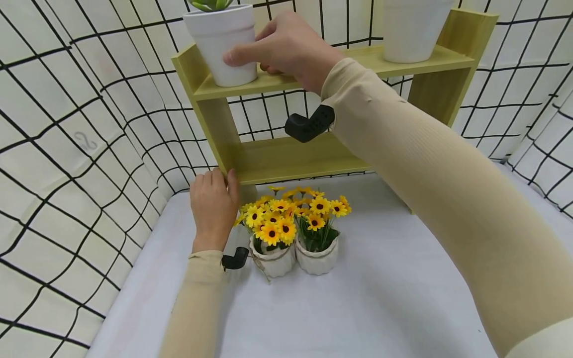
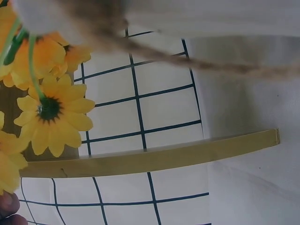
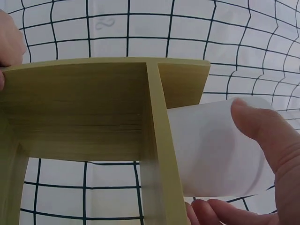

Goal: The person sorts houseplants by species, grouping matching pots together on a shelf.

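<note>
Nearest are the person's two beige sleeves, the right one [image 1: 429,189] reaching diagonally across to the top of the wooden shelf [image 1: 304,156], the left one [image 1: 192,308] coming up the left side. Each wrist carries a small black device [image 1: 309,124].

Two ribbed pots of yellow flowers, the left one [image 1: 274,261] and the right one [image 1: 318,258], stand close side by side on the white table [image 1: 380,308], in front of the shelf's left half. Standing on the table surface, they seem to need no hand to support them.

Just beyond, the left hand [image 1: 214,211] grips the front edge of the shelf's left side board, low down, thumb on one side and fingers on the other; this probably steadies the frame while the other arm works above.

The right hand [image 1: 291,47] holds a plain white pot [image 1: 224,47] with a green plant [image 1: 210,4] at the left end of the top board. Its thumb lies on the near face and its fingers on the opposite side, a spread that likely suits the pot's round, tapering wall. The base meets the board, which seems to bear the weight.

Another white pot [image 1: 416,30] stands near the right end of that board. Behind everything runs a black wire grid [image 1: 70,47].
</note>
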`<state>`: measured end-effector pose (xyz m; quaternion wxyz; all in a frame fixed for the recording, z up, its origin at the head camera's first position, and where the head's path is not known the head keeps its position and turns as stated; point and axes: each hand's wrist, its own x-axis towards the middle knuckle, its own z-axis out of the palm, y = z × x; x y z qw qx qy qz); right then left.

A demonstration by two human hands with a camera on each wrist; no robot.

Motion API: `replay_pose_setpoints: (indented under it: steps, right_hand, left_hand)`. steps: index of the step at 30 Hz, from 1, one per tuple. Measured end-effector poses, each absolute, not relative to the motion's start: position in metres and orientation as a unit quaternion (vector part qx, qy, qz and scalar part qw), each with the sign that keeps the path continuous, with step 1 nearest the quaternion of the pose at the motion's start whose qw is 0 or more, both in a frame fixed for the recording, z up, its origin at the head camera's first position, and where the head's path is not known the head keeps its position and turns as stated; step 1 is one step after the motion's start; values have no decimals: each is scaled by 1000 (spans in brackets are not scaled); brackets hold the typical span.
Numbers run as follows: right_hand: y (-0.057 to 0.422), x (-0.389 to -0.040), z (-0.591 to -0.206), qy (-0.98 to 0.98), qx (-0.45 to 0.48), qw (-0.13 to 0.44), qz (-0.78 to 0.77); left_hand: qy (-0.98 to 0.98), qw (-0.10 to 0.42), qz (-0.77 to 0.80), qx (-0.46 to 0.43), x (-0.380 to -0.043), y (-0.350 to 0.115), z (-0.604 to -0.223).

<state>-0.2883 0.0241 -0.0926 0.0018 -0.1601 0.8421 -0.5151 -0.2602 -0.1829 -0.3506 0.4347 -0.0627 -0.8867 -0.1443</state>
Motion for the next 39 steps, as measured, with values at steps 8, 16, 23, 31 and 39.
replay_pose_setpoints:
  steps: [8,16,23,31,39]
  right_hand:
    - [35,-283,-99,788,-143,-21,-599]
    - [52,-275,-116,717,-179,-42,-673]
    - [59,-258,-128,708,-235,-42,-665]
    - [67,-237,-151,721,-266,-16,-640]
    - [78,-220,-178,741,-276,5,-612]
  left_hand:
    - [-882,443,-148,-63,-263,-190,-353]
    - [-881,445,-146,-67,-267,-193,-355]
    - [-878,453,-141,-67,-268,-198,-356]
    - [-876,455,-144,-64,-268,-203,-355]
    - [-877,453,-147,-63,-267,-208,-354]
